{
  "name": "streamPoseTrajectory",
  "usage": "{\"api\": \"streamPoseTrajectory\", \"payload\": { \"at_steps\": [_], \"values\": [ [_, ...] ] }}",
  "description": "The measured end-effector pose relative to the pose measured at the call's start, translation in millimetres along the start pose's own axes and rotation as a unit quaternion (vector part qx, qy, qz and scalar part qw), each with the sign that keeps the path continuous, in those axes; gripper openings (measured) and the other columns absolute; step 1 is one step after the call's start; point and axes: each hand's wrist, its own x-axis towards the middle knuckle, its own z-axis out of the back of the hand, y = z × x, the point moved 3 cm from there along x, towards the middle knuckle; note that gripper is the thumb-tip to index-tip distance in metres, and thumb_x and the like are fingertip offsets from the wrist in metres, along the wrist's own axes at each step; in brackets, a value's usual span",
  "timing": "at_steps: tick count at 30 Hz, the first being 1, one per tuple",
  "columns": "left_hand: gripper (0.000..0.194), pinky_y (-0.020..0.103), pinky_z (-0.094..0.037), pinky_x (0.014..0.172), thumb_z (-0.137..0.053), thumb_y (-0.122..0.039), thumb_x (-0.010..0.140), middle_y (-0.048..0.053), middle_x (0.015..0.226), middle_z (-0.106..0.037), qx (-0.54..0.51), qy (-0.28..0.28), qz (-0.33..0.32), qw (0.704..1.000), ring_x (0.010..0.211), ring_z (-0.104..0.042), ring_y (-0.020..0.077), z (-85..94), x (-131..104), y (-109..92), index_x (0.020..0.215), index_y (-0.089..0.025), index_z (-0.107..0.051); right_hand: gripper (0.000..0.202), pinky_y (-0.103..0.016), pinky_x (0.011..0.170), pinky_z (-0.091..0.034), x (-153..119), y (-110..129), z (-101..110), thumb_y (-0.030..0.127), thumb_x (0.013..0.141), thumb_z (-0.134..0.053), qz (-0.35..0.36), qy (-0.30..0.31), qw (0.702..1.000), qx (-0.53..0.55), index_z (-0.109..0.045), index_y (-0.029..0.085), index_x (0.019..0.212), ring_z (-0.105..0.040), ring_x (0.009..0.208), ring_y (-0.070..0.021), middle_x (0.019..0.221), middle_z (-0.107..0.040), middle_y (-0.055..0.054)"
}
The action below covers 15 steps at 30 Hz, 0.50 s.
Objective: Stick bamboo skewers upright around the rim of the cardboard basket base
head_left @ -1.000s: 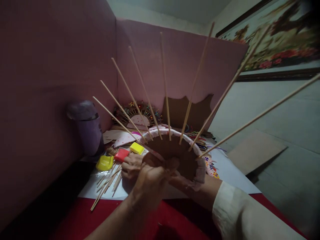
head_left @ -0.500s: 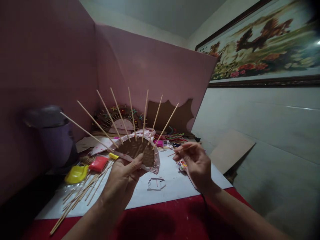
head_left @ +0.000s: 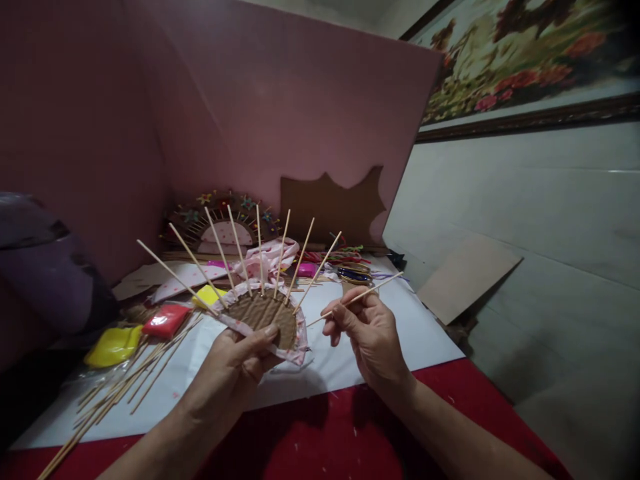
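A brown corrugated cardboard half-disc (head_left: pixel 265 315), edged with pink spotted cloth, is pinched at its lower side by my left hand (head_left: pixel 240 363). Several thin wooden sticks fan upward from its curved edge. To its right, my right hand (head_left: pixel 373 333) grips a single wooden stick (head_left: pixel 383 283) between thumb and fingers. One end of that stick points at the right side of the half-disc, close to its edge; whether they touch is unclear.
Loose sticks (head_left: pixel 120 393), a red packet (head_left: pixel 167 321) and a yellow packet (head_left: pixel 114 345) lie at left. Behind are crumpled pink cloth (head_left: pixel 270 257), scissors (head_left: pixel 355 272), a decorated cardboard arch (head_left: pixel 225 212) and a jagged cardboard piece (head_left: pixel 333 207).
The view has tilted down and shifted. My right hand has come nearer the half-disc, and its stick now shows at full length. The half-disc sits slightly lower in view.
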Motion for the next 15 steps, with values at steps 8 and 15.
{"api": "streamPoseTrajectory", "payload": {
  "at_steps": [8,15],
  "values": [
    [0.013,0.025,-0.052,0.053,-0.071,-0.01,0.06,0.001,0.056,-0.063,0.012,0.001,0.017,1.0,0.054,-0.059,0.0127,-2.8,-3.1,3.5,0.053,-0.011,-0.061,0.012,-0.021,0.042,-0.044,-4.3,-0.7,-6.1,0.022,0.076,-0.062,0.001,-0.004,0.999,-0.044,-0.051,0.017,0.073,-0.055,0.046,-0.0107,0.058,-0.063,0.0],
    [0.021,0.024,-0.053,0.056,-0.069,-0.008,0.063,0.0,0.053,-0.061,0.016,-0.017,0.017,1.0,0.056,-0.058,0.0112,-2.7,-1.4,4.8,0.046,-0.011,-0.058,0.01,-0.021,0.043,-0.043,3.2,-7.9,-6.0,0.021,0.078,-0.059,0.002,-0.001,0.999,-0.046,-0.052,0.016,0.074,-0.054,0.045,-0.0099,0.056,-0.063,0.0]
  ]
}}
